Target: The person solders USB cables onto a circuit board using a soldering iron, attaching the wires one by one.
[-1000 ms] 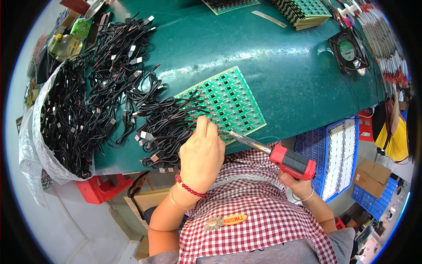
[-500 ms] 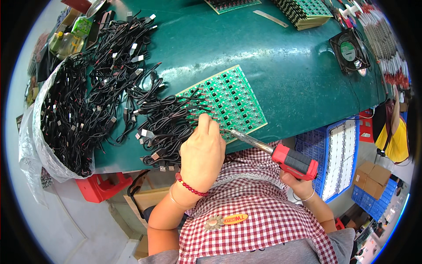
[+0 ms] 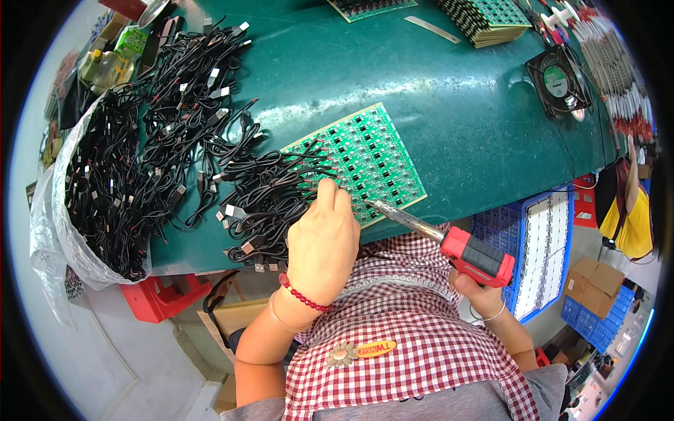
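Note:
A green circuit board panel [image 3: 379, 154] with rows of small components lies on the table near me. Black USB cables [image 3: 263, 193] run onto its left side, their thin wire ends at the board. My left hand [image 3: 323, 235] is closed in a pinch at the panel's near left part, on the end of a USB cable; the fingers mostly hide it. My right hand [image 3: 477, 291] grips a red and black soldering iron [image 3: 477, 256] from below. The iron's tip points left, over the near part of the panel, just right of my left fingertips.
More USB cables [image 3: 193, 91] lie heaped at the left, beside a plastic bag [image 3: 67, 217] full of them. Stacked panels [image 3: 491, 24] and a metal strip [image 3: 432, 29] are at the far side. A small fan [image 3: 558, 82] stands at the right, above a blue crate [image 3: 523, 252].
The soldering iron has shifted slightly right with my right hand, its tip drawing away from my left fingertips. My left hand stays nearly in place.

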The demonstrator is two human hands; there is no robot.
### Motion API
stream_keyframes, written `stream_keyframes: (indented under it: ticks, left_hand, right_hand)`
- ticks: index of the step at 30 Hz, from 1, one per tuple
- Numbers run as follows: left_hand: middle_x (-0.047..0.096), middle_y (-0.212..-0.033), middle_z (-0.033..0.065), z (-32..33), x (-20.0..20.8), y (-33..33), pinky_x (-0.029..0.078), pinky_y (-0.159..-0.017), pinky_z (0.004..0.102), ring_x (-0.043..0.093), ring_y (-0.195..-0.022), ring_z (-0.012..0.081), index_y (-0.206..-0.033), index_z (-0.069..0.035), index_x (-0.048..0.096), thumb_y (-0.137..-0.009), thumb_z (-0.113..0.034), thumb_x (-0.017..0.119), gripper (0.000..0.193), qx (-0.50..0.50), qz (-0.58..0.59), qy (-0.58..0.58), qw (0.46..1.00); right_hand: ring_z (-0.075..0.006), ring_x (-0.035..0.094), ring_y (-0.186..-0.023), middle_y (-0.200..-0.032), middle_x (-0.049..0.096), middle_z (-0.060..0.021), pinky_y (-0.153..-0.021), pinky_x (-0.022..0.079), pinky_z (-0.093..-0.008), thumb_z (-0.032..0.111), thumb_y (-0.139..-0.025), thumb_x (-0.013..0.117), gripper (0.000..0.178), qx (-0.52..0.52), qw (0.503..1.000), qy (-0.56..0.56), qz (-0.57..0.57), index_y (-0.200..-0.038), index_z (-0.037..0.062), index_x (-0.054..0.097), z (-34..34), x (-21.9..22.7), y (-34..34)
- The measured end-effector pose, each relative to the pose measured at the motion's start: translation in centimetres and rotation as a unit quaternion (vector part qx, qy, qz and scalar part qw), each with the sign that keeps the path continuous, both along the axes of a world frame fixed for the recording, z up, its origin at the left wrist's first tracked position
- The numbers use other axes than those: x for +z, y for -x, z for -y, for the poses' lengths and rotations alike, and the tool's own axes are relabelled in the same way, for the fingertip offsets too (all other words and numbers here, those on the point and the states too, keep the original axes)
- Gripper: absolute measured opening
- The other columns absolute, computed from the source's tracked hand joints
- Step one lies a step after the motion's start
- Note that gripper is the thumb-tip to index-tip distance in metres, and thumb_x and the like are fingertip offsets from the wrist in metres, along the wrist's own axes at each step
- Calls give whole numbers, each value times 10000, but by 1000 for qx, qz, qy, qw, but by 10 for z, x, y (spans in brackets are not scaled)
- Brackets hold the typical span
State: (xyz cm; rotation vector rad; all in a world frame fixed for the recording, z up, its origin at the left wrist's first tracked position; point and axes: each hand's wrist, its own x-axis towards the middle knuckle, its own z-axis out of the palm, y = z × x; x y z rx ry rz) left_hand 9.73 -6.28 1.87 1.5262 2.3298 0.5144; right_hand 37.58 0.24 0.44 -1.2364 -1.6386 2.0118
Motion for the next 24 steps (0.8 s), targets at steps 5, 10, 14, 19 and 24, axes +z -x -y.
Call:
stream_keyframes:
  ticks: [5, 10, 14, 19, 24]
  left_hand:
    - [493, -925, 147, -1, 1, -1, 504, -564, 407, 595, -667, 326, -822, 12, 488, -791, -37, 576, 105, 1, -5, 6, 1000]
    - [493, -927, 147, -1, 1, -1, 505, -565, 408, 596, -667, 325, -818, 12, 488, -790, -39, 576, 106, 7, -7, 10, 1000]
    - [498, -922, 142, -2, 2, -1, 499, -560, 414, 597, -666, 326, -813, 5, 490, -784, -37, 580, 104, 9, -3, 10, 1000]
    - [508, -889, 119, 1, 3, 7, 485, -556, 417, 593, -666, 326, -800, -20, 497, -775, -25, 588, 94, 10, 29, 1, 1000]
    - [520, -883, 101, 4, 2, 8, 472, -569, 410, 585, -642, 316, -800, -34, 516, -785, -34, 605, 91, 11, 56, -15, 998]
  right_hand:
    - [-131, 543, -796, -924, 534, -41, -700, 447, -288, 105, -776, 736, 323, 8, 1000, -6, -4, -1058, 27, 601, 0, 0, -1]
    - [-129, 540, -791, -915, 529, -40, -696, 445, -287, 129, -794, 734, 327, 11, 1000, -11, -9, -1072, 29, 595, 1, -2, -2]
    - [-133, 542, -799, -930, 530, -43, -707, 449, -291, 129, -795, 734, 321, 7, 1000, -1, -5, -1066, 27, 597, 2, -6, -6]
    - [-115, 484, -581, -679, 522, -22, -543, 399, -274, 317, -852, 699, 348, -26, 999, -39, -2, -912, 8, 550, 10, -7, -3]
    - [-126, 533, -712, -837, 571, -36, -657, 442, -285, 234, -825, 727, 336, -22, 1000, 3, -14, -1022, 11, 570, 12, -21, -24]
